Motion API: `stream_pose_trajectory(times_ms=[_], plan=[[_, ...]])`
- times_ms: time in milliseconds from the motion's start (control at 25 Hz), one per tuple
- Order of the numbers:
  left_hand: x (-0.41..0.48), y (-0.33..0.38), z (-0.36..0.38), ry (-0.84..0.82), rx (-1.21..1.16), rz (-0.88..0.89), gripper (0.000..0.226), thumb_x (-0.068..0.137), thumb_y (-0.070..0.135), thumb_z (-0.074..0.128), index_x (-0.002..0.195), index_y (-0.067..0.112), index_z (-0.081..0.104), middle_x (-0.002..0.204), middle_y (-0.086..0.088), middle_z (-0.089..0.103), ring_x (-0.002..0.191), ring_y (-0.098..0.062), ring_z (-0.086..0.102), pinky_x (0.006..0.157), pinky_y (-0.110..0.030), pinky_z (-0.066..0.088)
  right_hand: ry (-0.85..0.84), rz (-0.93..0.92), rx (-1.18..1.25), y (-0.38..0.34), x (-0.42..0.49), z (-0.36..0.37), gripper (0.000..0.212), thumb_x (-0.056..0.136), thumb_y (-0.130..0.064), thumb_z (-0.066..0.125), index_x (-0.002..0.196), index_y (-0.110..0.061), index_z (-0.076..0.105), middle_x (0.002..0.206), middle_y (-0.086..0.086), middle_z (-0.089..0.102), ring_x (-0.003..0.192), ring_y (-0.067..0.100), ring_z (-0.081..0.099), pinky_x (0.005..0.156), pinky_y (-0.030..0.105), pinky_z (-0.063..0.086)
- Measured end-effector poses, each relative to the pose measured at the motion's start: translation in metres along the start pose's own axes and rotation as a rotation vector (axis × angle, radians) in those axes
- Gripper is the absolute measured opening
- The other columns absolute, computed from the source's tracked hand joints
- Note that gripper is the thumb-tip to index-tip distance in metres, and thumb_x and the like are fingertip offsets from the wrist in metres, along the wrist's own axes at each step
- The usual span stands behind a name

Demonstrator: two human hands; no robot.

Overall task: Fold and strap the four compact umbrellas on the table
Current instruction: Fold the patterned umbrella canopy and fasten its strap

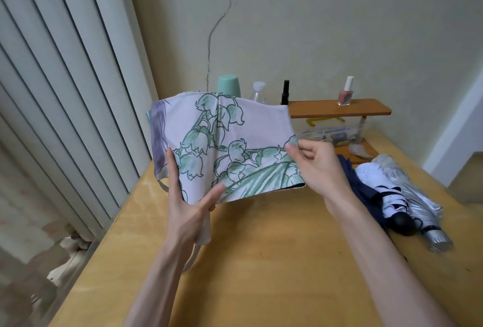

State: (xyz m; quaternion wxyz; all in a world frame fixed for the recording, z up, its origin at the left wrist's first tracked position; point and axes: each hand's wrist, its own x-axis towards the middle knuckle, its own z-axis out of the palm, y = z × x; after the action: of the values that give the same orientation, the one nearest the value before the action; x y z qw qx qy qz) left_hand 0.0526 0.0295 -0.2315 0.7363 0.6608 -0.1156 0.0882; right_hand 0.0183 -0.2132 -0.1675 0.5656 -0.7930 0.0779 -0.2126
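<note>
Yellow wooden table (261,261) fills the view. Above its centre the floral umbrella (222,143) is held up, its canopy loose. Other umbrellas (392,190) lie heaped at four o'clock. The left hand (188,209) grips the floral umbrella's shaft, and the right hand (318,164) pinches its canopy edge.

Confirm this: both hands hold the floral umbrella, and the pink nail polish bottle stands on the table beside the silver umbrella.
One error: the head view shows the pink nail polish bottle on the wooden shelf, not the table. The left hand and right hand do hold the floral umbrella.
</note>
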Motion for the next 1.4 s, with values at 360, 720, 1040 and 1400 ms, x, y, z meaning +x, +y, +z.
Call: stream_pose_trajectory(times_ms=[360, 720, 1040, 1400], plan=[[0.005, -0.004, -0.002, -0.021, 0.03, -0.022, 0.112, 0.08, 0.048, 0.091, 0.154, 0.073, 0.01, 0.167, 0.01, 0.041, 0.14, -0.044, 0.054, 0.099, -0.065, 0.056, -0.028, -0.056, 0.133, -0.048, 0.005, 0.004, 0.016, 0.104, -0.024, 0.066, 0.119, -0.029, 0.069, 0.1, -0.001, 0.082, 0.088, 0.011, 0.079, 0.077, 0.031, 0.065], [-0.005, 0.015, 0.007, -0.394, 0.202, -0.064, 0.09, 0.058, 0.058, 0.097, 0.127, 0.012, 0.063, 0.107, -0.003, 0.073, 0.105, -0.008, 0.071, 0.092, -0.04, 0.057, -0.527, -0.327, -0.202, -0.158, 0.02, 0.08, 0.043, 0.1, 0.001, 0.053, 0.138, -0.019, 0.061, 0.057, 0.005, 0.07, 0.044, 0.015, 0.063, 0.049, 0.027, 0.052], [-0.011, 0.034, 0.025, -0.281, -0.193, -0.263, 0.043, 0.101, 0.043, 0.064, 0.11, 0.001, 0.071, 0.089, -0.008, 0.069, 0.072, -0.019, 0.058, 0.066, -0.027, 0.052, -0.542, -0.361, -0.315, -0.163, 0.052, 0.107, 0.044, 0.099, -0.006, 0.064, 0.141, -0.021, 0.061, 0.094, 0.005, 0.08, 0.082, 0.015, 0.075, 0.083, 0.038, 0.064], [-0.016, 0.032, 0.029, -0.31, -0.077, -0.183, 0.037, 0.106, 0.039, 0.062, 0.111, 0.003, 0.066, 0.091, -0.011, 0.064, 0.069, -0.016, 0.055, 0.063, -0.026, 0.051, -0.206, -0.28, -0.389, -0.122, 0.075, 0.041, 0.045, 0.069, -0.066, 0.081, 0.105, -0.039, 0.076, 0.099, -0.007, 0.077, 0.095, 0.013, 0.073, 0.094, 0.043, 0.059]])
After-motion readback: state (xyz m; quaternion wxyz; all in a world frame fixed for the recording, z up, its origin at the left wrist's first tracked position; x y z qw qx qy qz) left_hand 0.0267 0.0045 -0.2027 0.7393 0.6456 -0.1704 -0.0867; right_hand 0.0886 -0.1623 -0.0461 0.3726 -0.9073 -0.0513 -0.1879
